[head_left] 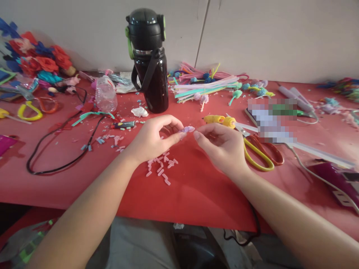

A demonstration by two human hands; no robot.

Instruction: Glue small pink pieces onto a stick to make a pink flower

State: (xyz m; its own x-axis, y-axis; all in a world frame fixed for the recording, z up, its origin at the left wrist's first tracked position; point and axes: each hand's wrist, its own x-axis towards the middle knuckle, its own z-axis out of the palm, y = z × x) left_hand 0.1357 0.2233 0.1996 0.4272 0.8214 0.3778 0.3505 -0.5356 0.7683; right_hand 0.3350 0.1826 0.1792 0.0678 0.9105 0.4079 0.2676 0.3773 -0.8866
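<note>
My left hand (157, 140) pinches a small lilac, bumpy piece (188, 129) between thumb and forefinger, above the red tabletop. Just to its right, my right hand (223, 144) has its thumb and index fingertips pressed together, close to the free end of that piece. Whether anything sits between those right fingertips I cannot make out. Below my left hand lie several short pink cut pieces (160, 172), with more pink and blue bits (101, 140) scattered farther left.
A black bottle (154, 67) stands behind my hands. Scissors with yellow and red handles (259, 155) and a yellow glue gun (220, 120) lie right, near a phone (269, 123). Bundled pipe cleaners (206, 87) lie at the back. A black cord (60, 167) loops at left.
</note>
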